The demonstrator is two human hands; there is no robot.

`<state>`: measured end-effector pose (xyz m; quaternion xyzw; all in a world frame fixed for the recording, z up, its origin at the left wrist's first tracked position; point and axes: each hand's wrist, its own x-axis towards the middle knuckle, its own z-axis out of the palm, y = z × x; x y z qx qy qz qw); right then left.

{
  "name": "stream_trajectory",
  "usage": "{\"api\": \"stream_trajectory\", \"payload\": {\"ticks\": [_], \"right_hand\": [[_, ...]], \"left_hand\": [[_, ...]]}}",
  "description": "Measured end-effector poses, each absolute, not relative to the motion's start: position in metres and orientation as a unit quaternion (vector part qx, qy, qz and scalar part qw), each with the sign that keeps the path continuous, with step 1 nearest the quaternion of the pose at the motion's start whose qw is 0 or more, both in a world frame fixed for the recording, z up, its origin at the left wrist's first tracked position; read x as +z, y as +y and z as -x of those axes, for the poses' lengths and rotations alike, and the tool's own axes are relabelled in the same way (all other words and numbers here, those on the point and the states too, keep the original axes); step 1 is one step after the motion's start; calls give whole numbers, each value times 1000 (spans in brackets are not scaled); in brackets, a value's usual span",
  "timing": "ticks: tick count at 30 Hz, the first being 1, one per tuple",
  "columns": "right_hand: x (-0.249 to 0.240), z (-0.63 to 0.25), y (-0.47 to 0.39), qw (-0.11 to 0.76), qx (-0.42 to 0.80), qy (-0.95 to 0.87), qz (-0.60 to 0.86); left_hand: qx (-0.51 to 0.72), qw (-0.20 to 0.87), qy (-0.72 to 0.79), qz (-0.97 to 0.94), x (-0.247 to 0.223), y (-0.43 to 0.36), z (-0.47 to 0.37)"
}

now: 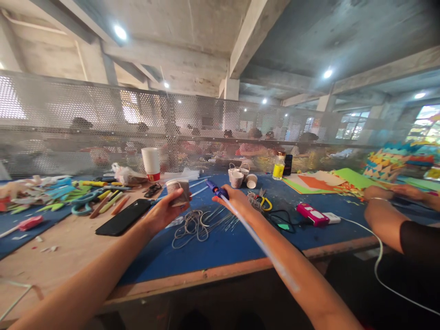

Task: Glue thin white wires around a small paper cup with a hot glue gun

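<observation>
My left hand (167,208) is closed round a small paper cup (179,187) with a greyish outside, tilted a little above the table. In my right hand (237,199) is a blue glue gun (217,189), its tip pointing left toward the cup but apart from it. A long translucent glue stick (264,247) runs out of the gun's back, over my right forearm. Below and between my hands lie a tangle of grey cord (192,227) and several thin clear strands (227,220). Behind the glue gun stand several small cups (236,178) with cord on them; one lies on its side.
A black phone (123,217), scissors (84,201) and markers lie left. Stacked white cups (150,160) stand behind. Right are yellow-handled pliers (264,203), a yellow bottle (278,167), a pink power bank (312,214) with a cable, and coloured paper (316,182). Another person's arms (385,215) reach in.
</observation>
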<state>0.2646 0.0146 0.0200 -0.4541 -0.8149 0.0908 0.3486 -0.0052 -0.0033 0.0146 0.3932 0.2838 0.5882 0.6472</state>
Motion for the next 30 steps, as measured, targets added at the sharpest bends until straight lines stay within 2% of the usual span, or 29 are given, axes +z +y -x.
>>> {"api": "stream_trajectory", "payload": {"ticks": [3,9,15,21,25,27,30], "right_hand": [[17,-270,20,282,48,-815,504],[5,-280,31,153,49,-836,526],[-6,-282,34,105,39,-827,551],[-3,-284,29,94,21,-830,549],[16,-272,16,150,-4,-835,530],[26,-254,10,266,65,-851,448],[35,-221,4,373,173,-854,320]], "left_hand": [[599,649,268,-386,16,-2,8],[606,653,245,-383,20,-4,8],[596,660,257,-378,19,-5,5],[572,668,275,-389,18,-10,0],[557,665,276,-414,19,-13,-3],[542,665,263,-442,17,-13,-4],[519,667,238,-478,14,-12,-5]]}}
